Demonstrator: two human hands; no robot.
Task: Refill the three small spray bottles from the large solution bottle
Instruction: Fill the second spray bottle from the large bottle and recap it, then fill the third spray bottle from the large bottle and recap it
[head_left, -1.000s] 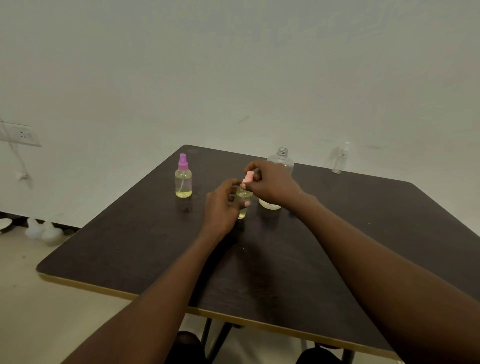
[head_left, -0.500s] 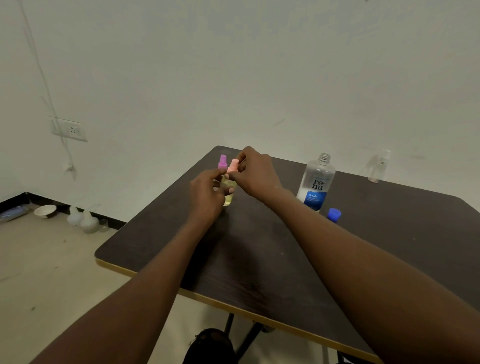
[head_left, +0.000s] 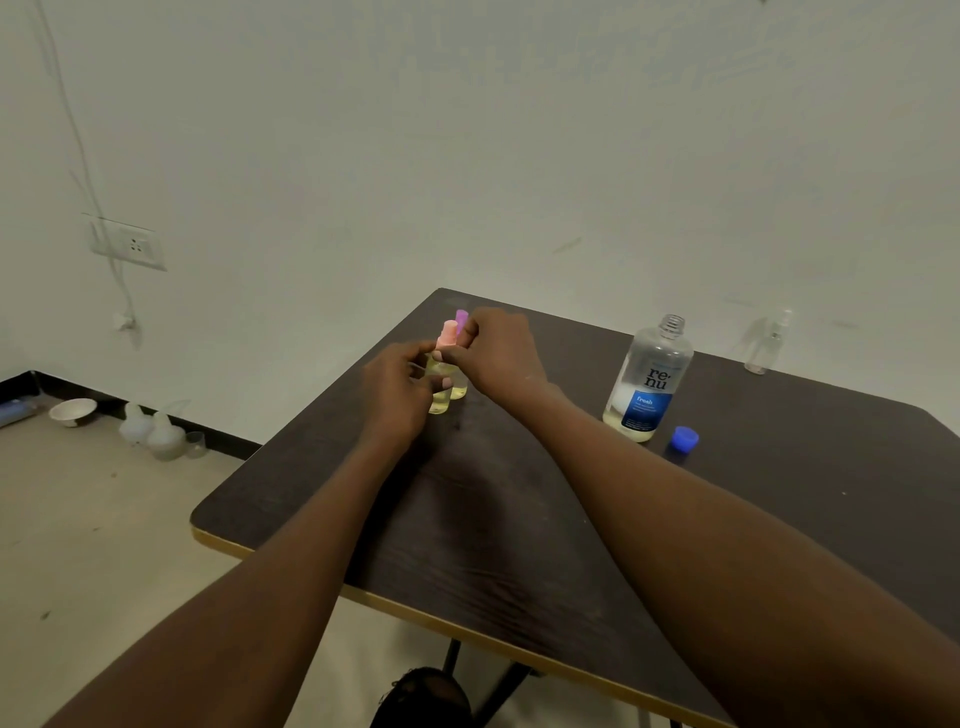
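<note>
Two small spray bottles with yellowish liquid stand side by side at the table's far left. The pink-capped bottle (head_left: 441, 397) is in front, and my left hand (head_left: 397, 387) grips its body. My right hand (head_left: 496, 353) pinches its pink spray top (head_left: 448, 332). Just behind it stands the purple-capped bottle (head_left: 461, 317), mostly hidden by my fingers. The large solution bottle (head_left: 649, 382) stands uncapped to the right, its liquid low. Its blue cap (head_left: 684, 437) lies beside it. A third, clear spray bottle (head_left: 766, 345) stands at the back edge near the wall.
The dark table (head_left: 519, 519) has a yellow front edge and stands against a white wall. On the floor at left sit a white bowl (head_left: 72, 411) and several pale plastic bottles (head_left: 156, 434). A wall socket (head_left: 130, 244) with a hanging cable is at left.
My hands carried the pink-capped bottle left across the table and set it beside the purple-capped one. The view swung left, so the large bottle now appears at the right.
</note>
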